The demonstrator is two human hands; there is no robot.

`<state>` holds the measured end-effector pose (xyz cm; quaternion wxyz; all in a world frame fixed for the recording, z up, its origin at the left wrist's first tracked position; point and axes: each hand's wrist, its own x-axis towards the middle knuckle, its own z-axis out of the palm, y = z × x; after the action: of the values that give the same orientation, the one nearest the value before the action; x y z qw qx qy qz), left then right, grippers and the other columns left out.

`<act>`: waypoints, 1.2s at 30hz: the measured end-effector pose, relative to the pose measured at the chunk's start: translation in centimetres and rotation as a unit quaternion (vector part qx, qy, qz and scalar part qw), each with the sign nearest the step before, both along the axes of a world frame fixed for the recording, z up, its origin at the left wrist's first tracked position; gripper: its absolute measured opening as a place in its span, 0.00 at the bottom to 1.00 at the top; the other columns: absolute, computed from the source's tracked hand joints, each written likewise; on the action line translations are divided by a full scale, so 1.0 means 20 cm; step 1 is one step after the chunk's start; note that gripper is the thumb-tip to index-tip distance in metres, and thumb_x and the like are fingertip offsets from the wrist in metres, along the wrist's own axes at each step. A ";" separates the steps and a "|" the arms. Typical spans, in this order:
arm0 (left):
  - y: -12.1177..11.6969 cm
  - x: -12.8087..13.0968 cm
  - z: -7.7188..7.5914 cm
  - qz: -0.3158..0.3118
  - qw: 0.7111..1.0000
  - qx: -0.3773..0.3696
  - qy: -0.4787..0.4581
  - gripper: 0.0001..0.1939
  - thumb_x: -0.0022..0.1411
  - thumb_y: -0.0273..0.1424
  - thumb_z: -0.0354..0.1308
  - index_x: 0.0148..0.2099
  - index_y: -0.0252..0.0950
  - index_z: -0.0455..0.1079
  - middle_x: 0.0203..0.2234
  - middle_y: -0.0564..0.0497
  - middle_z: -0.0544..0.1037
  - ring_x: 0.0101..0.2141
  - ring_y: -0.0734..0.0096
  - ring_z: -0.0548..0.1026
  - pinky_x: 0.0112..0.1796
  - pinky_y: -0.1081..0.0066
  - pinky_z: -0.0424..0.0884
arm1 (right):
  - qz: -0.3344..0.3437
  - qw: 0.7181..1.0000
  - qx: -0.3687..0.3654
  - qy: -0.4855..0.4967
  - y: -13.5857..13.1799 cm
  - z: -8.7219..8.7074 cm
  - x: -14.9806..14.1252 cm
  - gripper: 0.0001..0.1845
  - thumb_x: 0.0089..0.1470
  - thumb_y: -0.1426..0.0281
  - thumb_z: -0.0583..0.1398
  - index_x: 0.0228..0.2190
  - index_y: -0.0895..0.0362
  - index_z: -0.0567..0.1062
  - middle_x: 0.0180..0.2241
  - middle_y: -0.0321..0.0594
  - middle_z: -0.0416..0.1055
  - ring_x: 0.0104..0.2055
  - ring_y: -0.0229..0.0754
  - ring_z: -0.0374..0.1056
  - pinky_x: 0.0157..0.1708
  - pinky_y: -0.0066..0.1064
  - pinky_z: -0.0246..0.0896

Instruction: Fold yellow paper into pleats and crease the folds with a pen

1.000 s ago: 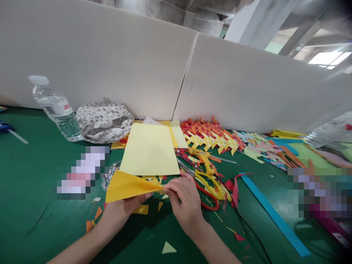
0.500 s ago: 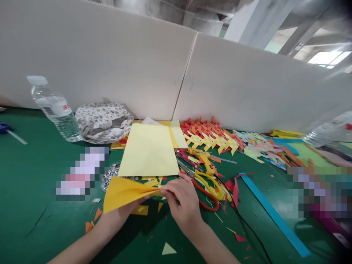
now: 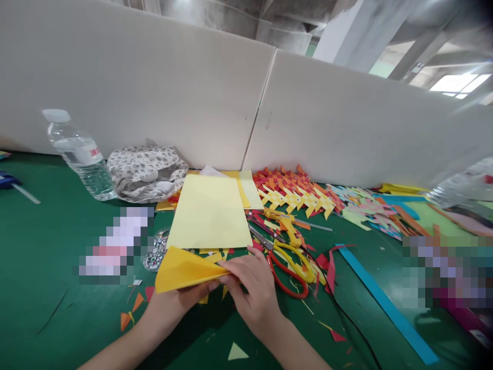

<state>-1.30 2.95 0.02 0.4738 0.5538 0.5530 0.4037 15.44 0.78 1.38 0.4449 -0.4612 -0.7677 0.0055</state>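
Note:
A sheet of golden-yellow paper (image 3: 185, 270), bent over into a loose fold, is held above the table between both hands. My left hand (image 3: 181, 300) supports it from below, its fingers partly hidden under the paper. At the paper's right end, my right hand (image 3: 250, 282) pinches the fold between thumb and fingers. Just beyond the hands lies a pale yellow sheet (image 3: 210, 213). Scissors with red and yellow handles (image 3: 290, 267) rest to the right of my right hand, near a yellow glue gun (image 3: 287, 223).
Woven paper fish (image 3: 296, 190) are piled against the white partition (image 3: 173, 82). A water bottle (image 3: 79, 154) and a patterned cloth (image 3: 148, 172) stand at the back left. A blue paper strip (image 3: 385, 303) and a black cord (image 3: 346, 313) lie at right. Paper scraps litter the green table (image 3: 46, 246).
The golden-yellow paper has shifted right, and its open left end has narrowed. My left hand has moved right, closer to my right hand.

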 end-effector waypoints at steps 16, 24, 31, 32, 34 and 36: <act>-0.03 0.03 0.01 -0.010 0.987 -0.060 -0.152 0.17 0.40 0.39 0.69 0.34 0.36 0.77 0.31 0.49 0.83 0.32 0.59 0.80 0.32 0.69 0.79 | -0.004 1.000 0.006 -0.003 0.00 0.00 0.01 0.06 0.58 0.75 0.56 0.35 0.54 0.72 0.30 0.36 0.76 0.33 0.38 0.70 0.51 0.41 0.55; 0.00 0.02 0.03 0.027 0.986 -0.060 -0.151 0.17 0.40 0.36 0.70 0.34 0.34 0.76 0.33 0.48 0.83 0.35 0.58 0.80 0.37 0.67 0.78 | -0.036 0.999 0.017 -0.019 0.02 0.00 0.02 0.08 0.59 0.75 0.55 0.36 0.54 0.74 0.28 0.36 0.75 0.30 0.38 0.70 0.47 0.40 0.58; 0.02 -0.01 -0.01 -0.003 0.991 -0.052 -0.121 0.20 0.40 0.39 0.69 0.36 0.33 0.77 0.33 0.47 0.83 0.34 0.56 0.80 0.33 0.68 0.79 | -0.037 0.999 0.017 -0.027 0.01 0.00 0.01 0.09 0.60 0.75 0.54 0.36 0.55 0.73 0.28 0.35 0.75 0.30 0.37 0.69 0.46 0.40 0.59; 0.03 -0.01 -0.02 -0.008 0.991 -0.055 -0.118 0.20 0.41 0.39 0.69 0.36 0.33 0.77 0.33 0.47 0.83 0.34 0.56 0.80 0.33 0.68 0.79 | -0.038 0.999 0.017 -0.028 0.01 0.00 0.01 0.09 0.60 0.75 0.53 0.36 0.55 0.73 0.28 0.36 0.75 0.30 0.37 0.69 0.46 0.40 0.59; 0.02 -0.01 -0.02 -0.009 0.991 -0.061 -0.118 0.19 0.41 0.39 0.69 0.36 0.33 0.77 0.33 0.47 0.83 0.34 0.56 0.80 0.33 0.68 0.79 | -0.038 0.999 0.022 -0.029 0.01 0.00 0.01 0.09 0.60 0.75 0.53 0.35 0.55 0.73 0.28 0.36 0.75 0.30 0.38 0.69 0.46 0.40 0.59; 0.02 -0.01 -0.01 0.000 0.990 -0.063 -0.126 0.19 0.41 0.39 0.69 0.36 0.33 0.76 0.32 0.47 0.83 0.34 0.57 0.80 0.33 0.68 0.79 | -0.037 0.999 0.023 -0.028 0.01 -0.01 0.01 0.09 0.60 0.76 0.53 0.34 0.55 0.72 0.28 0.36 0.75 0.30 0.38 0.69 0.46 0.40 0.59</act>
<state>-1.49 3.37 -0.24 0.5738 0.4671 0.5133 0.4347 15.54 1.06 1.28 0.4337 -0.4789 -0.7621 -0.0419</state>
